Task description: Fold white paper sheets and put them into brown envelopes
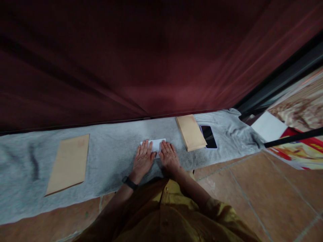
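A small white folded paper lies on a grey cloth spread over the floor. My left hand rests flat on the paper's left part with its fingers stretched out; a dark band is round that wrist. My right hand lies flat on the paper's right part, fingers spread forward. Both hands press down side by side and hold nothing. A single brown envelope lies on the cloth to the left. A stack of brown envelopes lies to the right.
A black phone lies face up just right of the envelope stack. A dark red curtain hangs behind the cloth. Reddish floor tiles lie on the right, with white paper and printed sheets beyond.
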`<state>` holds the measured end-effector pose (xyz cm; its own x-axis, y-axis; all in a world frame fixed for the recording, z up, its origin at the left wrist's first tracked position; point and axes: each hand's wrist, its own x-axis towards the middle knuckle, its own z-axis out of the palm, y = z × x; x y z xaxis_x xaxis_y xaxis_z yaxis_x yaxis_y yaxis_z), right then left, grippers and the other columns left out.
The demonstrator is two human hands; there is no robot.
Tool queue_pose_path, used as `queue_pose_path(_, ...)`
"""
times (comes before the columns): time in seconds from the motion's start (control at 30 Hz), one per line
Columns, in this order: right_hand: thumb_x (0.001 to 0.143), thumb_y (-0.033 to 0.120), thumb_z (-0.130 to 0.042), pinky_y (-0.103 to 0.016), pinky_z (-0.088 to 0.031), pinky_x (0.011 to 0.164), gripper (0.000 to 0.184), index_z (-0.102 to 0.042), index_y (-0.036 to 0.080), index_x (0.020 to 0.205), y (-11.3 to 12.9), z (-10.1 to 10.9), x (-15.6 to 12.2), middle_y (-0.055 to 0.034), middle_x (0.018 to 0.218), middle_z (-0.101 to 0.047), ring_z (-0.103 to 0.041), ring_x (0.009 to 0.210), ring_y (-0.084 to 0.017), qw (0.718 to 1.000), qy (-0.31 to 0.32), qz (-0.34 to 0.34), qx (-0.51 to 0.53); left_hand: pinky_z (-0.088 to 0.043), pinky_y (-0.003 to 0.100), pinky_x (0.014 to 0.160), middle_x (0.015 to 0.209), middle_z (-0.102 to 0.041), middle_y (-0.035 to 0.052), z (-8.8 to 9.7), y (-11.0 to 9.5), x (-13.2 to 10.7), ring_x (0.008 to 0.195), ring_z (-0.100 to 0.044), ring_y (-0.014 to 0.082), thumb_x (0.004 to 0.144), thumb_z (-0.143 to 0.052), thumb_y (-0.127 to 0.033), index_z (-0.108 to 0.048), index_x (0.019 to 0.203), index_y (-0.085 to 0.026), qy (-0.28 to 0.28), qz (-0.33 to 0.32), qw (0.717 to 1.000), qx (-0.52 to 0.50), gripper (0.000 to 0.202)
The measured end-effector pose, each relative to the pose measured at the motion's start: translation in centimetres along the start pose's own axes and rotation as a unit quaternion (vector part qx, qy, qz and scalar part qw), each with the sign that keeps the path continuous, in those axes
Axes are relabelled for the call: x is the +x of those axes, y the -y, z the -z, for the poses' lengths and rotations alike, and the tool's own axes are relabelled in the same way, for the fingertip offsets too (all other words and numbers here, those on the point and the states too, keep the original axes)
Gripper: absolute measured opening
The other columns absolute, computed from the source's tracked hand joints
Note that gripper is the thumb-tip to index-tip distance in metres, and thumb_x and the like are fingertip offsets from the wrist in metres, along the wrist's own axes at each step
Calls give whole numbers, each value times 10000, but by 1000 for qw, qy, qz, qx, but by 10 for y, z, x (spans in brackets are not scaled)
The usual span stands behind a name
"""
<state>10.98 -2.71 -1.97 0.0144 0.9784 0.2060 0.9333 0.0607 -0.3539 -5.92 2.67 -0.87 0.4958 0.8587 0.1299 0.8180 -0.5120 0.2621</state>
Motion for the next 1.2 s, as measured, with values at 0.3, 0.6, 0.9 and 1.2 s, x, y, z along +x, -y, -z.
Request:
queue_pose_path(0.3,1082,385,-425,-500,-237,1270,591,-411,59,1575,-6,-8,14,-168,1641,-393,-365,1530,-301,1000,-5,-6,-24,-270,548,1259,1661,-361,189,-3,0,0,1559,-316,329,1048,-378,-388,-419,1578,-127,-12,-4,999,44,592)
queue_pose_path(0.6,1086,387,-431,-505,-276,1257,616,-336,86,1615,-13,-6,-11,-174,1617,-437,-411,1506,-301,997,-53,18,-52,-285,537,1253,1634,-394,224,-7,4,-4,1541,-353,342,1040,-382,-438,-400,1572,-50,-45,5,998,41,659)
queue_pose_path(0.9,1084,354,-443,-496,-262,1273,631,-290,80,1631,-10,3,-30,-170,1636,-408,-379,1526,-290,996,-61,21,-57,-286,571,1239,1612,-428,231,3,23,-27,1528,-371,361,1035,-352,-509,-359,1586,-42,-65,33,997,31,723)
queue_pose_path(1.2,1076,368,-452,-523,-278,1268,599,-366,89,1599,-13,12,-61,-160,1623,-438,-385,1517,-301,997,-29,52,-45,-261,582,1244,1599,-439,256,5,25,-29,1527,-367,375,1031,-351,-487,-400,1551,-9,-64,33,997,16,709)
